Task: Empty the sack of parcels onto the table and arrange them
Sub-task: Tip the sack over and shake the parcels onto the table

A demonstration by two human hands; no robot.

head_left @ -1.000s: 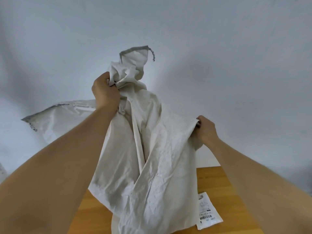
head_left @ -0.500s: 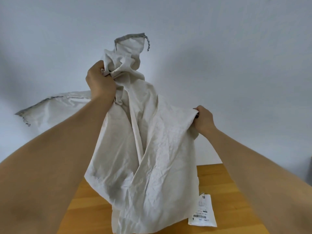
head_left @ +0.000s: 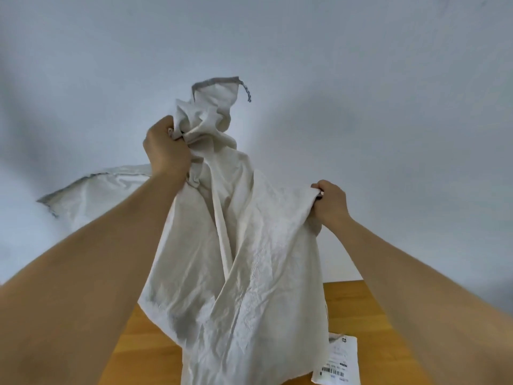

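- Holding the crumpled off-white woven sack (head_left: 244, 259) upside down over the wooden table (head_left: 358, 304), we work in the single head view, the only one on offer.
- Our left hand (head_left: 166, 147) is clenched around a bunched corner of the stitched bottom seam, raised high; our right hand (head_left: 330, 202) pinches a fold of the sack's side, lower and further to the right. Both hands are closed on cloth and stand well apart.
- Between them the sack hangs limp, its long axis running nearly straight down from the left hand toward the table, with the mouth out of sight below the frame's lower edge.
- One white paper-labelled parcel with a barcode (head_left: 337, 362) lies flat on the table just beside the sack's lower right edge, beneath our right arm; we judge it has dropped out.
- Whether more parcels remain inside we cannot tell; the cloth looks slack.
- A second pale sack-like cloth with a grey hem (head_left: 94, 195) shows behind our left forearm against the plain wall (head_left: 388, 79).
- Our right hand is nearer the parcel, so we judge it better placed to begin the arranging once the sack is put aside.
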